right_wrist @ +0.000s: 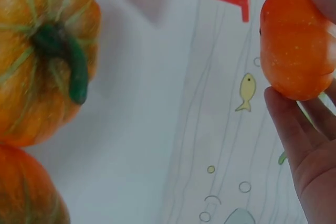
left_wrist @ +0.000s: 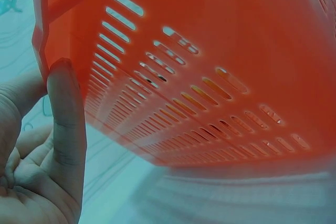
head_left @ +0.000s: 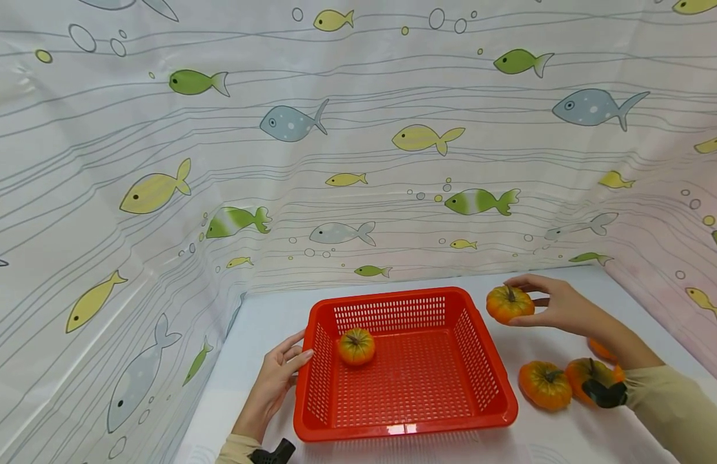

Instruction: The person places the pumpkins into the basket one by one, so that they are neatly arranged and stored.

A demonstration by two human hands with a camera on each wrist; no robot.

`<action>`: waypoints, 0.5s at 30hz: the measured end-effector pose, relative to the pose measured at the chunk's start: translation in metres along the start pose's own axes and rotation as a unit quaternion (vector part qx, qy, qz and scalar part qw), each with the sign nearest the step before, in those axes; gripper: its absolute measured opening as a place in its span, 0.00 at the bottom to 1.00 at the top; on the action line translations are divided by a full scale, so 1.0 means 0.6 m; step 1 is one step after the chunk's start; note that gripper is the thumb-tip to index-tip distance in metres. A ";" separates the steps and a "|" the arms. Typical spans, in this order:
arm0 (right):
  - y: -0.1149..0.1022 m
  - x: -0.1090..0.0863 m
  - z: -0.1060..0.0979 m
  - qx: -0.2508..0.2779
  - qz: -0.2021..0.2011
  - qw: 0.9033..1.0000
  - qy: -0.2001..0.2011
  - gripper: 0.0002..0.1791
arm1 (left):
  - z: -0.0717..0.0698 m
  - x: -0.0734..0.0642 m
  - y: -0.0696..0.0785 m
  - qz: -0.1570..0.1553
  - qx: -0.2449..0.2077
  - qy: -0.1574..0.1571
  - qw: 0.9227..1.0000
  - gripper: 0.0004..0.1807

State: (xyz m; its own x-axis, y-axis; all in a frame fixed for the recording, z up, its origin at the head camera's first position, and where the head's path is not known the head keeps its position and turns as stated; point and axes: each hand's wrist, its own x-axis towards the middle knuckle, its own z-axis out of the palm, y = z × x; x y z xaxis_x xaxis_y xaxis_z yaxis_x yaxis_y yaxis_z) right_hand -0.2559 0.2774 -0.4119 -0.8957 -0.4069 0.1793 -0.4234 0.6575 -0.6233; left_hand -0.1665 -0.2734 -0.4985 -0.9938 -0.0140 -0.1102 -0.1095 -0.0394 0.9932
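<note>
A red plastic basket (head_left: 411, 380) with slotted walls sits on the table, one small orange pumpkin (head_left: 356, 351) inside near its left wall. My left hand (head_left: 274, 374) grips the basket's left rim, thumb over the edge and fingers on the outer side. In the left wrist view the fingers (left_wrist: 67, 129) lie against the outside of the red wall. Beyond the basket's right side, my right hand (head_left: 558, 306) holds another orange pumpkin (head_left: 506, 308) between thumb and fingers, raised above the table. Its smooth orange underside shows in the right wrist view.
Several more pumpkins lie right of the basket, among them a green-stemmed pumpkin (head_left: 545, 386) and a darker one (head_left: 580, 374) partly behind the right wrist strap. A fish-print sheet (head_left: 358, 193) stands around the table's back and sides.
</note>
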 end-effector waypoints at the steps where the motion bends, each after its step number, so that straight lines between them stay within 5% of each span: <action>1: -0.004 0.002 0.001 0.000 -0.005 1.000 -0.001 0.38 | 0.000 0.000 0.000 0.000 0.000 0.000 1.000 0.33; 15: -0.047 0.039 0.019 0.020 -0.051 0.998 -0.032 0.37 | 0.001 -0.002 0.001 0.002 0.001 0.001 1.000 0.33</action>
State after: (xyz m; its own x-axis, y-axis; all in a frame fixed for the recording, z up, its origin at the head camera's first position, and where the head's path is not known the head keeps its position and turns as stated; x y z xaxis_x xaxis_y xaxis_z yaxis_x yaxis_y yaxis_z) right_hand -0.2631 0.2419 -0.3988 -0.8366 -0.5120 0.1951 -0.5058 0.5850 -0.6340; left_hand -0.1655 -0.2729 -0.4977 -0.9943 -0.0165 -0.1055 -0.1048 -0.0377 0.9938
